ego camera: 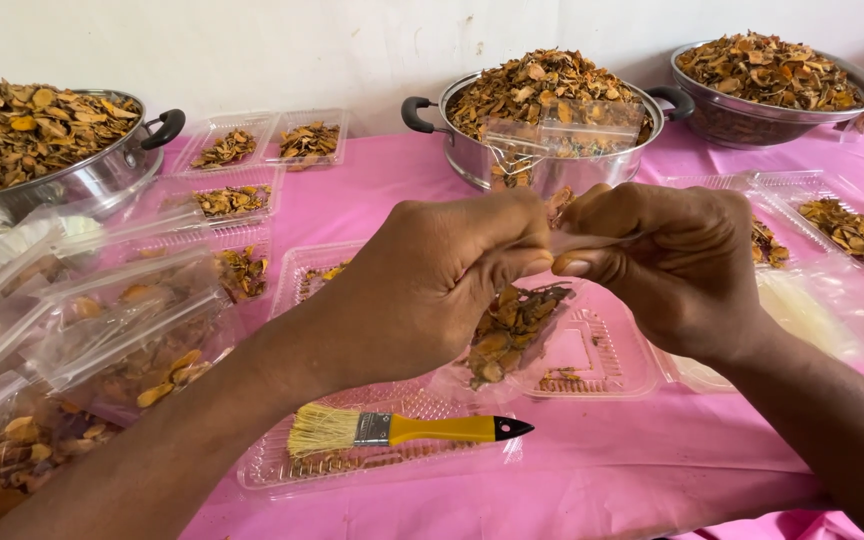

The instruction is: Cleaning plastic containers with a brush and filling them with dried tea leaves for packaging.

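My left hand [432, 275] and my right hand [672, 265] meet in front of me, both pinched shut on the top edge of a small clear plastic bag [507, 335]. The film is thin and glossy, stretched flat between my fingertips, and the bag hangs down just above the table [602, 470]. Inside it sit dried orange-brown slices [502, 330], curled, flaky and rough-edged.

Under the bag lies an open clear plastic tray [592, 355], ribbed and shallow, with a few crumbs in it. Nearer to me, a brush [402, 430] with pale straw-coloured bristles, a metal band and a yellow handle tipped in black rests across another clear tray [372, 465]. The table wears a smooth pink cloth.

To my left, filled bags [102, 330] are heaped, shiny and crinkled. Farther back stand three round steel pots: one at left [102, 175], one in the middle [552, 165] with black handles, one at right [752, 120], each piled high with the same dried slices.
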